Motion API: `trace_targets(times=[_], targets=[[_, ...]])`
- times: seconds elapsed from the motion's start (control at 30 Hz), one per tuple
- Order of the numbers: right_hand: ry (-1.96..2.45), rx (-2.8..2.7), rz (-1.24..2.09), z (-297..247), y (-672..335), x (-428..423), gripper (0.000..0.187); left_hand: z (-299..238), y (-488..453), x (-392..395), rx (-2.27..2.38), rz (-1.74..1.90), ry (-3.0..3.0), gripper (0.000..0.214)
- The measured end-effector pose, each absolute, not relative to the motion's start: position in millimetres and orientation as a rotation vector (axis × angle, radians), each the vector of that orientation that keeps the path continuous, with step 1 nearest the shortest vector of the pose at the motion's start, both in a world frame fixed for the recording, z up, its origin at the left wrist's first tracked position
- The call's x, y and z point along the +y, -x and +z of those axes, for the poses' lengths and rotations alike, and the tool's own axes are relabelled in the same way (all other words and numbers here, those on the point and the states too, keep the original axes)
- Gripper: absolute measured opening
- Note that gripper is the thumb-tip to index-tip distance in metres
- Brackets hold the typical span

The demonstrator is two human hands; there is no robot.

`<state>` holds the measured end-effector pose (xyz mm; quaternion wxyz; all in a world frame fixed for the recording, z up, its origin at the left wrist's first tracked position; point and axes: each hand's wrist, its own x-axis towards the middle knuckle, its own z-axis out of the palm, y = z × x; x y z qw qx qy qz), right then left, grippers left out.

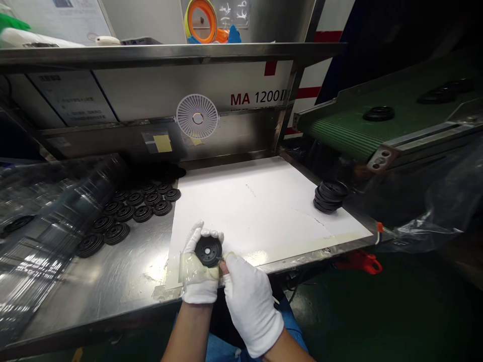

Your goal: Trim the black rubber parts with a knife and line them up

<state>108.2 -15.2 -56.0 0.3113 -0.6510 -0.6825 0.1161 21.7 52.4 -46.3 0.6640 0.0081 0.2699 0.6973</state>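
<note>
My left hand, in a white glove, is closed around a black round plastic disc with a pale hole in its middle. It holds the disc face up just above the front edge of the white sheet. My right hand, also white-gloved, has its fingers closed at the disc's lower right rim, one bare fingertip showing. A thin tip seems to poke out from those fingers, but what they grip is too hidden to name. At the right of the sheet stands a stack of similar black discs.
Rows of black discs lie left on the metal table, beside clear plastic trays. A green conveyor belt carrying discs is at right. A small fan hangs below the metal shelf. A red-handled tool hangs off the front edge.
</note>
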Motion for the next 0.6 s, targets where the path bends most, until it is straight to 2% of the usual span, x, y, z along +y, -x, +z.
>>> trace_targets(times=[0.4, 0.6], targets=[[1.741, -1.787, 0.256, -57.9, -110.1, -13.8, 0.019, -54.6, -21.7, 47.8, 0.627, 1.65, -0.249, 0.025], [1.747, -1.814, 0.29, -55.2, -106.9, -14.5, 0.018, -53.8, -23.6, 51.9, 0.609, 1.684, -0.133, 0.018]])
